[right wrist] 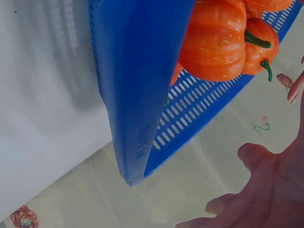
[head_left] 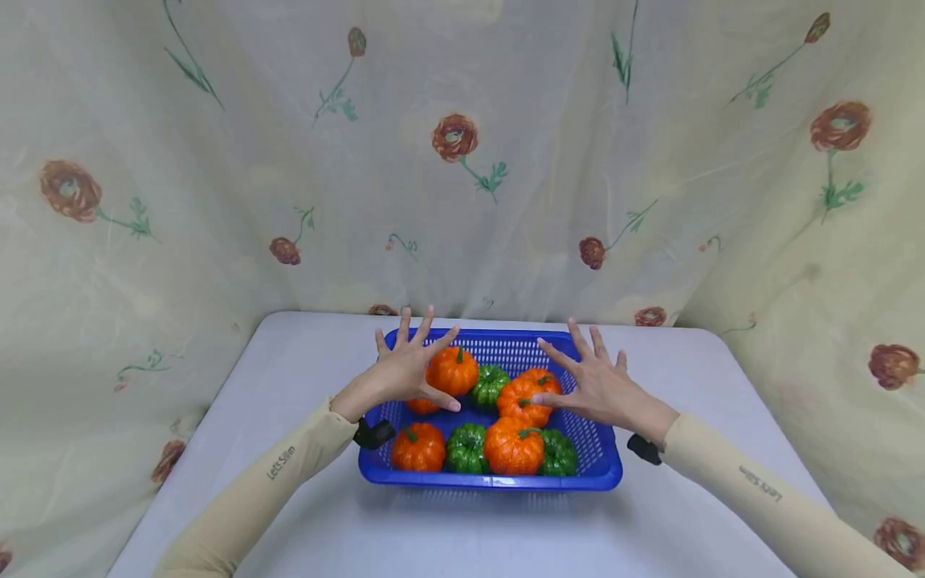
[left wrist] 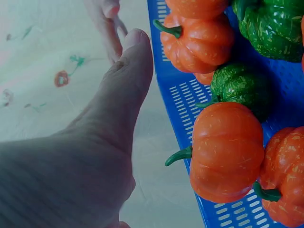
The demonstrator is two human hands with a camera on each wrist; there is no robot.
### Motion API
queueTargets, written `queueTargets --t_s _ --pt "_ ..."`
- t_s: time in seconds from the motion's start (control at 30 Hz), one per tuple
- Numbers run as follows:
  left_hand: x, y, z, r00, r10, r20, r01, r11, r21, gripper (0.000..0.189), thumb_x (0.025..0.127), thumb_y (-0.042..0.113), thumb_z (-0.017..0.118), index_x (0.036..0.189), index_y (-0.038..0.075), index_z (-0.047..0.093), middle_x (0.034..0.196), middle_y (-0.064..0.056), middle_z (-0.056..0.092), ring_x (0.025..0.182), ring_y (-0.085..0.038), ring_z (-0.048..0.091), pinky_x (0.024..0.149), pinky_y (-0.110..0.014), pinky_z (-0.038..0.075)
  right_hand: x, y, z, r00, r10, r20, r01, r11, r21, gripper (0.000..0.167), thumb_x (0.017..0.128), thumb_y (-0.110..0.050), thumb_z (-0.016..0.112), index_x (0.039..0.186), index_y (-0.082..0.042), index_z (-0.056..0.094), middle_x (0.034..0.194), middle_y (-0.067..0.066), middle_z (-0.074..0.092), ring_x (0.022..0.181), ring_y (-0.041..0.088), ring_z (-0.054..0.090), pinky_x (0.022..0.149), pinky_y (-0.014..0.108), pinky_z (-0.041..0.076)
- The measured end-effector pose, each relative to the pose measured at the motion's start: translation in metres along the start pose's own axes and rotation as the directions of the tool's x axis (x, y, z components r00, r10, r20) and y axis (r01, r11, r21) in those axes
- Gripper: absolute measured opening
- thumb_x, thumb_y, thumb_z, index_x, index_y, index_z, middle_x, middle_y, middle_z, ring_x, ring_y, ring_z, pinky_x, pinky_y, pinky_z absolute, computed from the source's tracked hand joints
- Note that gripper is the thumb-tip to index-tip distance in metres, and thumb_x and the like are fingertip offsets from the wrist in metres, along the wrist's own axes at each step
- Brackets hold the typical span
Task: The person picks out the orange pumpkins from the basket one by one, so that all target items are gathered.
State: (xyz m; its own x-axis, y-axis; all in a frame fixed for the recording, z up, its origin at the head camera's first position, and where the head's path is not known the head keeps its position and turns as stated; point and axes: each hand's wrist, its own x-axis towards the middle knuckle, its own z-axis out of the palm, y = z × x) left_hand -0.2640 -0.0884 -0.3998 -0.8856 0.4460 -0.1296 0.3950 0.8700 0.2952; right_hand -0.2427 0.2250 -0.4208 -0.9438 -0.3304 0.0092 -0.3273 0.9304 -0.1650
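Observation:
A blue plastic basket (head_left: 491, 482) with perforated walls holds several small orange and green toy pumpkins. Over its left side my left hand (head_left: 406, 371) hovers, fingers spread wide and holding nothing, near an orange pumpkin (head_left: 455, 373). My right hand (head_left: 605, 392) is likewise spread and empty above the basket's right side, near another orange pumpkin (head_left: 522, 405). Along the front lie an orange pumpkin (head_left: 419, 448), a green pumpkin (head_left: 466, 451) and others. The left wrist view shows the thumb (left wrist: 135, 61) apart from the pumpkins. Parts of the back pumpkins are hidden by the hands.
Beneath the basket is a white table (head_left: 311, 530) with rounded far corners. A pale flowered curtain (head_left: 535, 160) hangs behind the table and along both sides. Dark straps (head_left: 373, 434) circle the wrists.

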Motion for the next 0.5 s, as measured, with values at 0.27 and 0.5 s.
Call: queueTargets --t_s 0.27,0.5 --pt "0.0 -0.002 0.006 1.0 0.004 -0.016 -0.004 1.0 0.009 0.113 0.066 0.066 0.075 0.155 0.033 0.012 0.161 -0.011 -0.016 0.143 -0.046 -0.022 0.101 -0.08 -0.007 -0.001 -0.004 0.004 1.0 -0.011 -0.007 0.011 1.0 0.009 0.094 0.076 -0.078 0.053 0.152 -0.03 0.027 0.161 0.021 -0.001 0.142 0.057 0.003 0.096 0.084 0.01" --pt "-0.009 -0.002 -0.012 0.997 0.041 -0.065 -0.043 0.999 -0.029 0.113 0.067 0.063 0.076 0.155 0.032 0.012 0.161 -0.014 -0.016 0.143 -0.046 -0.022 0.102 -0.079 -0.009 0.001 -0.007 -0.008 0.999 -0.025 -0.042 0.026 0.999 0.019 0.095 0.075 -0.078 0.054 0.153 -0.031 0.025 0.161 0.02 -0.001 0.143 0.055 0.0 0.098 0.082 0.012"
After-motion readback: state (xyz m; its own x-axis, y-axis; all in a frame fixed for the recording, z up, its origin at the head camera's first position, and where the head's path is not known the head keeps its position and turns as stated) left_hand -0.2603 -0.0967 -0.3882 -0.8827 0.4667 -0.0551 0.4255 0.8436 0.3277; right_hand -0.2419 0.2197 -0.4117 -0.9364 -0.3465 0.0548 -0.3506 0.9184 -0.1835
